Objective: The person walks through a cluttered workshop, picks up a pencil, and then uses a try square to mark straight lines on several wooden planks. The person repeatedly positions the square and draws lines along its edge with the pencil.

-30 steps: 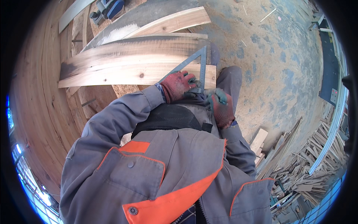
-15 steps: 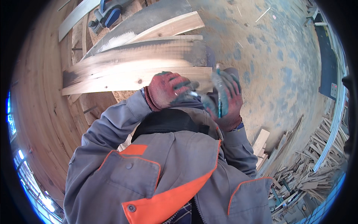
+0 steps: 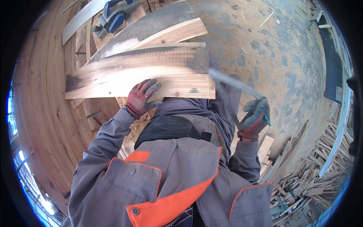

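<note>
Two gloved hands, one square, one pencil, one planer. Of the boards, four lie close together: a pale plank nearest the body, a grey-ended board (image 3: pixel 151 60) along its far edge, then an angled plank (image 3: pixel 174 32) and a grey board (image 3: pixel 151 24).

The plank (image 3: pixel 124 85) is light, bare wood with two dark knots clear to see, a dark smudge near its right end and a blackened patch by its left end. The square (image 3: pixel 242 86) is grey metal, blurred, its long straight edge slanting down to the right. The pencil (image 3: pixel 267 120) is thin and teal.

The left hand (image 3: pixel 141 98) lies over the plank's near edge, left of its middle, fingers flat and moderately spread, thumb apart from them and gripping nothing. The right hand (image 3: pixel 255 115) is beyond the plank's right end, fingers curled around the square's near end; the pencil pokes out from the same hand. The square's far end reaches to beside the plank's far right corner; whether they touch I cannot tell. The planer (image 3: pixel 117 17) sits beyond the grey board's left part.
</note>
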The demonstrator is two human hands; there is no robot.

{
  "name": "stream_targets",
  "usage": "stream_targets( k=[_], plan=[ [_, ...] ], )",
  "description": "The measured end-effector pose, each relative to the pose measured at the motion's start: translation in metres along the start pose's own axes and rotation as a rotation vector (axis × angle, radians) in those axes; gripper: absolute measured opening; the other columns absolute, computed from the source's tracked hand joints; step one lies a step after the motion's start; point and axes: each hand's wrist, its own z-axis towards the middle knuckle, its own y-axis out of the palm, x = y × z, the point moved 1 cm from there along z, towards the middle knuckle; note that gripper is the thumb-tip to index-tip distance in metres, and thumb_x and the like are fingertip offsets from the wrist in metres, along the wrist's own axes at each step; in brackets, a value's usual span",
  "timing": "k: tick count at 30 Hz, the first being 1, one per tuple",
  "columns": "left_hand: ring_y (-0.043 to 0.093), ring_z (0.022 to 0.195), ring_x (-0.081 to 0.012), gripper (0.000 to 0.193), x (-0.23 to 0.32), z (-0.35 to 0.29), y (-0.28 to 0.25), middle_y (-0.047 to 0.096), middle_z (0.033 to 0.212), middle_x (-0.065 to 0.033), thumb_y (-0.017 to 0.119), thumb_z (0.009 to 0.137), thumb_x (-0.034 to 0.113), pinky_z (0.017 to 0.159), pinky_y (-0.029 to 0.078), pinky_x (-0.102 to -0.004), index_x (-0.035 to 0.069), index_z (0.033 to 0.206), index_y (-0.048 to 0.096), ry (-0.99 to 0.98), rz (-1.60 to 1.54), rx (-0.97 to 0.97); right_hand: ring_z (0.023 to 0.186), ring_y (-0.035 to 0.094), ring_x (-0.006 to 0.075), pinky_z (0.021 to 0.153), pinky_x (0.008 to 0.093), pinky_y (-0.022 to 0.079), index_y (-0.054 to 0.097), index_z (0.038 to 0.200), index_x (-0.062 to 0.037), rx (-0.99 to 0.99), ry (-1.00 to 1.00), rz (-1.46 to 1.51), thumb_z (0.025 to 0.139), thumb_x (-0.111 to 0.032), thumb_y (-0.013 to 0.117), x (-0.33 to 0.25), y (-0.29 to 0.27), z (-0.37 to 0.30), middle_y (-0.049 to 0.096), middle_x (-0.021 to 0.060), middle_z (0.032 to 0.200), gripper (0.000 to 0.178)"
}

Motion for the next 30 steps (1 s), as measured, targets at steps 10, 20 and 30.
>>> stream_targets(
  k=[10,20,30],
  plan=[
    [0.042,0.144,-0.0355,0.071,-0.032,-0.008,0.054,0.049,0.154,-0.0066,0.077,0.078,0.022,0.118,0.037,-0.0530,0.025,0.146,0.056,-0.116,0.358,-0.058,0.069,0.067,0.0163,0.066,0.0290,0.053,0.068,0.111,0.0004,0.329,0.072,0.012,0.105,-0.021,0.058,0.032,-0.030,0.015,0.073,0.0108,0.088,0.025],
    [0.074,0.097,-0.0269,0.038,-0.054,0.065,-0.122,0.076,0.108,-0.0081,0.082,0.085,0.027,0.083,0.059,-0.0384,0.016,0.120,0.074,-0.092,-0.019,0.097,0.065,0.067,0.0166,0.063,0.0300,0.053,0.067,0.107,0.0020,0.308,0.056,0.161,0.104,-0.019,0.059,0.043,-0.030,0.010,0.072,0.0118,0.086,0.023],
    [0.072,0.101,-0.0288,0.045,-0.132,0.158,-0.137,0.076,0.107,-0.0157,0.083,0.087,0.031,0.090,0.054,-0.0387,0.006,0.123,0.071,-0.319,-0.206,-0.181,0.062,0.064,0.0145,0.062,0.0300,0.050,0.067,0.101,0.0019,0.288,0.162,0.108,0.105,-0.016,0.056,0.052,-0.033,-0.003,0.070,0.0096,0.081,0.022]
  ],
)
